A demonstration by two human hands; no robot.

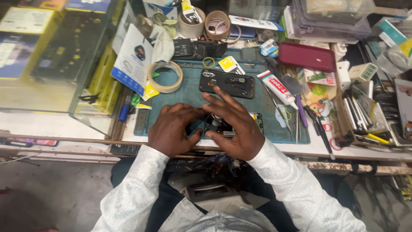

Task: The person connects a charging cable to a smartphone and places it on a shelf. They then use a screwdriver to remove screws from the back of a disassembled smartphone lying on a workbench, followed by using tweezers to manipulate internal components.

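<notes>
Your left hand point(171, 131) and right hand point(231, 126) both close their grip on the opened phone point(223, 126) at the near edge of the green mat point(189, 94); a slip could push it off the desk point(56, 124), and pressing hard could bend its exposed parts.

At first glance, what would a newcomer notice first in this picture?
The eye falls first on the left hand and right hand, pressed together over an opened phone at the near edge of the teal work mat. Just behind them lies a second opened phone, with a tape roll to its left and a white glue tube to its right.
</notes>
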